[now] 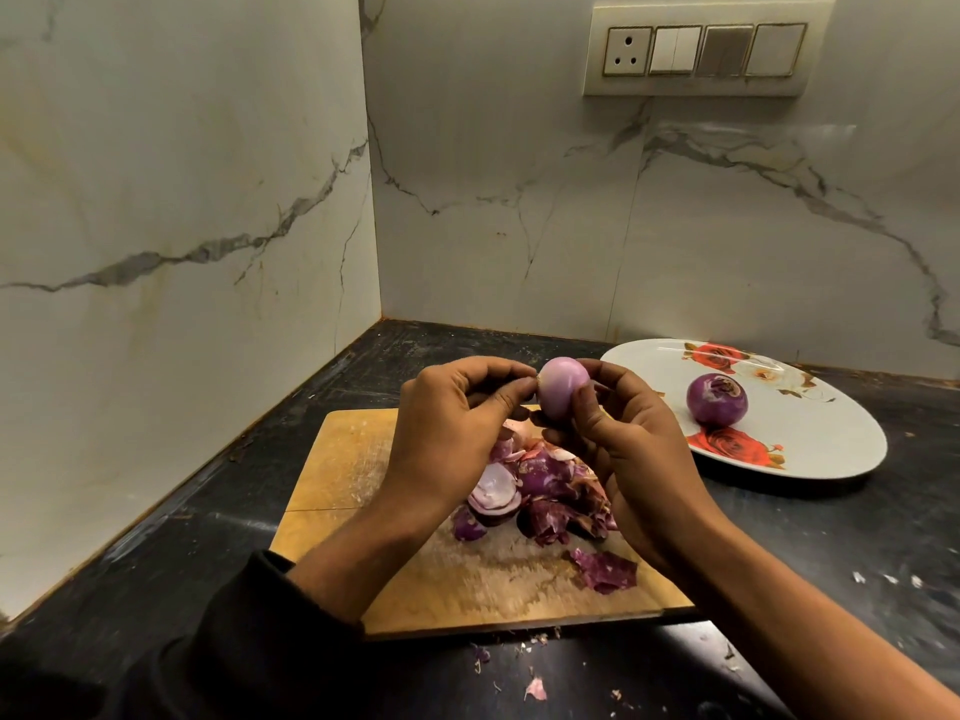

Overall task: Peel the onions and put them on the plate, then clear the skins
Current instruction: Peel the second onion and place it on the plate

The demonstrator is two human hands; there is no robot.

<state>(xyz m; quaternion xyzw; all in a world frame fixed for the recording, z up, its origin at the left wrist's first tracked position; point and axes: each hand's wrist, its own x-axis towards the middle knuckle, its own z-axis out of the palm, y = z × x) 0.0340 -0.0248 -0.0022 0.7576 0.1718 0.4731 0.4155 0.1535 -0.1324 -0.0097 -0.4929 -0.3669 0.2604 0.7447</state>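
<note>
plate [810, 449]: 1 peeled onion [717, 400] | board [337, 459]: skins [561, 491]

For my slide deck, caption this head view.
Both hands peel an onion above the skins; another sits on the plate.

Warm, dim indoor light falls from above, leaving the marble walls [208, 174] yellowish and the dark desk [831, 563] murky. A soft sheen lies on the white plate [810, 454] and on the desk near the left wall. Wide-angle distortion bends the wall corner and desk edges. The near sleeve [218, 657] is dark and soft; fine detail looks smeared.
</note>
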